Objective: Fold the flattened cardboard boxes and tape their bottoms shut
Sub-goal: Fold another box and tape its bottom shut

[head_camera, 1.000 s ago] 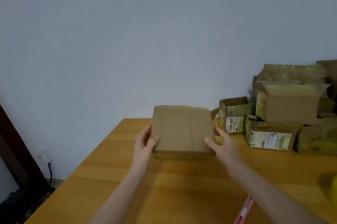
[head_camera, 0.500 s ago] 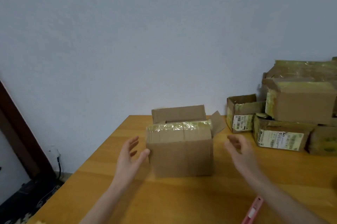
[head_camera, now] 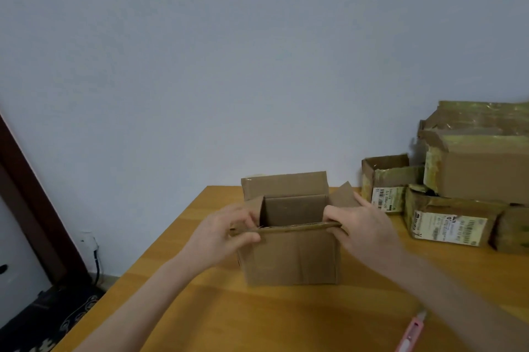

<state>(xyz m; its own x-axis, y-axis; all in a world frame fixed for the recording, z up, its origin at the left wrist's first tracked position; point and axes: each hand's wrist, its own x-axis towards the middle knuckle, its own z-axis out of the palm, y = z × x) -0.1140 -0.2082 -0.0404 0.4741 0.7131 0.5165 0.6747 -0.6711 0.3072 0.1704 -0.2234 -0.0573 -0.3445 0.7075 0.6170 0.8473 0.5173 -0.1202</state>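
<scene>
1. Pale matt wall [head_camera: 257, 65] behind; smooth orange wooden table [head_camera: 257, 317] below.
2. Far right: stack of taped boxes [head_camera: 472, 168], wrinkled yellowish tape, printed labels.
3. Mid-table: cardboard box [head_camera: 292, 257] stands upright, top open. Judged light, stiff along creases, walls easily dented; hold at flap edges or corners.
4. Grip: left hand [head_camera: 220, 234] and right hand [head_camera: 363, 228] each pinch 1 end of the near flap [head_camera: 297, 227].
5. Near the front edge: pink cutter [head_camera: 409, 337].

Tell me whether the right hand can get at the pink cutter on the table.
Probably yes: the cutter lies uncovered on the table by the right forearm, but the right hand must first release the box flap it grips.
</scene>
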